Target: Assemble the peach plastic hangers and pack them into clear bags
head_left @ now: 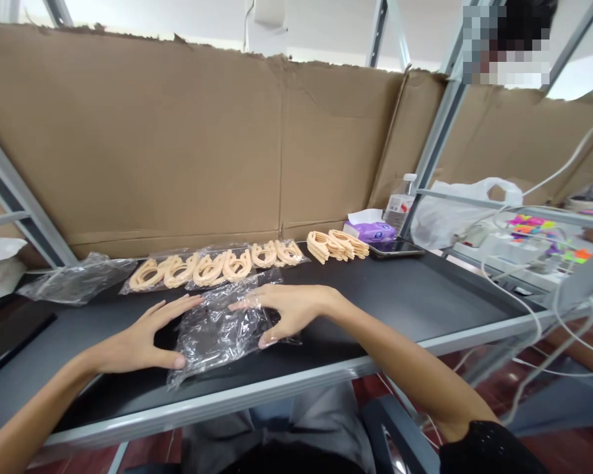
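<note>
Clear plastic bags [222, 329] lie crinkled on the black shelf top [390, 296], near its front edge. My left hand [143, 336] rests at their left side, thumb and fingers spread. From the right, my right hand [286, 308] reaches over the bags with its fingers apart, its fingertips on or just above the plastic. Behind them sits a row of beige looped pieces [210, 266] in clear bags. Farther right stand stacks of similar beige pieces [336, 245] without visible wrapping.
More clear plastic [79, 280] lies at the left. A purple tissue pack [370, 230], a phone [396, 248] and a bottle [400, 204] are at the back right. Cardboard [178, 145] walls the back; white cables [538, 322] hang at right. A person's blurred head [514, 39] shows beyond.
</note>
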A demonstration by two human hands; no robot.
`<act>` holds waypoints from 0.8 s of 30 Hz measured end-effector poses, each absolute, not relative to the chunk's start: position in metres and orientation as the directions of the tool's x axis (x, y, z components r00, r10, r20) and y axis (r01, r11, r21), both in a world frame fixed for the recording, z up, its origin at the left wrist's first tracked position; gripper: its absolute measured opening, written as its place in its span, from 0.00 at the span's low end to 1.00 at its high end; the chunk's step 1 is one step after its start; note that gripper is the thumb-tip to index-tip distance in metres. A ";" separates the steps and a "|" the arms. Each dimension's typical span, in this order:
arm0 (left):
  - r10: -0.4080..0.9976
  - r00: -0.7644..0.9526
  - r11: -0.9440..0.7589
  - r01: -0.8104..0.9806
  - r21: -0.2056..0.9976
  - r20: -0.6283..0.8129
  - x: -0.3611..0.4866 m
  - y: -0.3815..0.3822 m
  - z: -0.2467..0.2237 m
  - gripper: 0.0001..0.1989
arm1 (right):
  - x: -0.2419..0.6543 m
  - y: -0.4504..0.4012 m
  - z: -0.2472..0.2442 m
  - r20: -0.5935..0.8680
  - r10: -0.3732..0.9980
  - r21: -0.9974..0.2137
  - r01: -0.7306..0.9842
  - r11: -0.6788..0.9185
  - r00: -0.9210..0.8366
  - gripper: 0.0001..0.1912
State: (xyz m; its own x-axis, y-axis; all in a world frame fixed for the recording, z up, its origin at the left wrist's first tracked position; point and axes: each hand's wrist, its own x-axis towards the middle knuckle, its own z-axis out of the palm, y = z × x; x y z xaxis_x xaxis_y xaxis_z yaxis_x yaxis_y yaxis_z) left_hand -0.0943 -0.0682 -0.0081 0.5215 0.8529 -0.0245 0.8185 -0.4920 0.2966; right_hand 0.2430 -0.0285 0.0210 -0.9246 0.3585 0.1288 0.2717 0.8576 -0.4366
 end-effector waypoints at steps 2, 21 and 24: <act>0.850 0.526 -0.491 0.818 0.299 -0.042 -0.093 -0.069 -0.006 0.49 | 0.240 -0.030 0.022 0.083 0.362 -0.407 0.300 0.863 -0.928 0.32; 0.844 0.531 -0.480 0.810 0.336 -0.074 -0.093 -0.068 -0.006 0.53 | 0.186 -0.029 -0.020 0.366 0.183 -0.226 0.104 0.969 -0.913 0.16; 0.846 0.525 -0.470 0.815 0.338 -0.090 -0.093 -0.069 -0.004 0.54 | 0.185 -0.034 -0.029 0.373 0.227 -0.230 0.148 0.962 -0.900 0.31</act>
